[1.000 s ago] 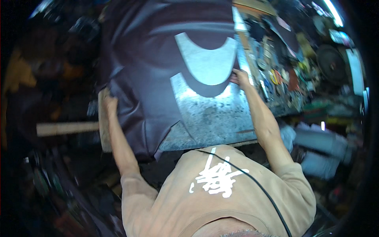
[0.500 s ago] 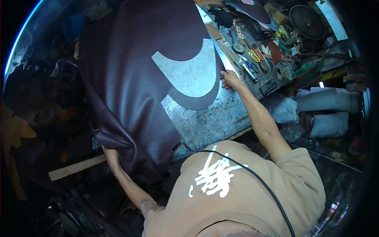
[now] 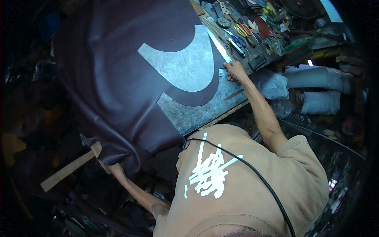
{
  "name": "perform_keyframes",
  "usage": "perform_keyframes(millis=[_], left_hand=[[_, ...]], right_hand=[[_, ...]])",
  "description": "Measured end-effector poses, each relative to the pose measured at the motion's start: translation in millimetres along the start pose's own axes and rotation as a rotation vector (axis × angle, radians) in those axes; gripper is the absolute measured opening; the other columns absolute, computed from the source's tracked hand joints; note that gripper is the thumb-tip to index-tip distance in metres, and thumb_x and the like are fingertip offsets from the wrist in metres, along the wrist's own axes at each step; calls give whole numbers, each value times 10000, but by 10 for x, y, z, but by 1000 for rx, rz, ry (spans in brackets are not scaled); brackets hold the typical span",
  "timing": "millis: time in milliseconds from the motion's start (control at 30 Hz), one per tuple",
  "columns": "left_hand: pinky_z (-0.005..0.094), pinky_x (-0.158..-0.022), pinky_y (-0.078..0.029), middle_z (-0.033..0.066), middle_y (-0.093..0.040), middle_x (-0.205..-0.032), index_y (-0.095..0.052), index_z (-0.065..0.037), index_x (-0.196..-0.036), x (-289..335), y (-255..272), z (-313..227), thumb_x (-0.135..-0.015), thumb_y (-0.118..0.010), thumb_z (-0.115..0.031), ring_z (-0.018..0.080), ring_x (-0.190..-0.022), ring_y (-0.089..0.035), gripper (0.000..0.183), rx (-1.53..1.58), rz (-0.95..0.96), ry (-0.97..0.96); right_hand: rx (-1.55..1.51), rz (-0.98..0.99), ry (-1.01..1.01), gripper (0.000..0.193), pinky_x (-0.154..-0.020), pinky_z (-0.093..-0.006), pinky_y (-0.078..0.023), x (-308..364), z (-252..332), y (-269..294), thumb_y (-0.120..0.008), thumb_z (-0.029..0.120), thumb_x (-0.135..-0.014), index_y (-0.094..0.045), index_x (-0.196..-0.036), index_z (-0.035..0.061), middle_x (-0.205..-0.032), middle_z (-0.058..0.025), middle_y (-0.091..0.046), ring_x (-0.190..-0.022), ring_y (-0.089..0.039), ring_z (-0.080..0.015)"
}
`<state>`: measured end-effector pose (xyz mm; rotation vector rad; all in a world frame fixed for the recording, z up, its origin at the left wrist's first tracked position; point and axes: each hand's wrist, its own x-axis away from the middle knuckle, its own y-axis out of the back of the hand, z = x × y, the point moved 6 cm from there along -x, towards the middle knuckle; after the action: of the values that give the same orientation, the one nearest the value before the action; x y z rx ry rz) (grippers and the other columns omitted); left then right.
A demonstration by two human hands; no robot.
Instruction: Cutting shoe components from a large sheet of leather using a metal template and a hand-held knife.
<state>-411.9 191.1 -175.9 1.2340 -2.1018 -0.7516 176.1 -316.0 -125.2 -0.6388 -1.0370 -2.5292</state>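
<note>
Plainly, the leather (image 3: 106, 75) dominates my feed: taking its middle as the dial's centre, the dark brown sheet lies at 10 o'clock, partly over the metal top (image 3: 185, 120), its near left side sagging in folds toward 8.

At 12 o'clock sits a grey U-shape (image 3: 177, 65); I can't settle whether it is a template lying on the leather or an opening onto the metal.

At 8, the left hand (image 3: 115, 170) is against the hanging folds, beside a wooden bar (image 3: 67, 173); its fingers are mostly hidden, so I can't tell what they grip. Between 1 and 2, the right hand (image 3: 235, 72) has its fingers bent at the leather's curved edge, near a pale strip (image 3: 220, 47); I can't tell if they pinch anything.

I judge the step in hand to be positioning the sheet. A next move would call for steadying the edge while easing out the folds, lest the sagging weight drag it askew.

Further out, scissors (image 3: 242, 29) lie at 1 and bags (image 3: 272, 85) at 2. The leather's far end is cut off at 11, and darkness swallows most detail around 9.
</note>
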Motion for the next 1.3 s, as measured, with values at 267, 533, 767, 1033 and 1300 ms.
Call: perform_keyframes(millis=[267,533,767,1033,1300], left_hand=[[341,-921,-418,148,-578,-1139,-504,61,-1247,641,52,-1059,-926,-600,-244,228,-1002,-536,453,313,23,250],[331,-997,-374,156,-518,-1253,-412,56,-1335,685,-74,-1097,-963,-568,-255,228,-1125,-508,510,139,117,131],[386,-1034,-326,249,-439,-1352,-391,69,-1342,416,278,-941,-950,-548,-292,356,-1245,-443,555,-464,177,266],[432,-906,-458,214,-630,-1149,-613,-4,-1180,10,-563,-3228,-955,-492,-238,384,-1066,-592,346,-636,-170,-347],[478,-1135,-243,206,-346,-1492,-357,-32,-1444,-1271,-2638,-4028,-828,-622,-577,371,-1407,-273,863,-502,216,-795]], right_hand=[[551,-389,313,279,-773,-498,-489,193,404,386,-577,297,-857,-664,-946,47,-910,-230,-666,-922,-634,-409],[463,-360,644,569,-900,-454,-472,-1420,1158,128,-685,441,-799,-625,-1167,11,-1061,-274,-633,-1053,-601,-405],[590,-284,665,504,-853,-445,-512,-1624,1306,100,-688,324,-820,-589,-1170,-25,-1140,-250,-613,-1023,-620,-369],[542,-273,662,490,-852,-471,-500,-1663,1172,128,-698,358,-795,-632,-1105,-16,-1023,-289,-629,-987,-618,-422],[446,-319,717,636,-961,-442,-442,-1521,1127,-89,-736,418,-773,-599,-1197,-36,-1164,-286,-573,-1114,-553,-420]])
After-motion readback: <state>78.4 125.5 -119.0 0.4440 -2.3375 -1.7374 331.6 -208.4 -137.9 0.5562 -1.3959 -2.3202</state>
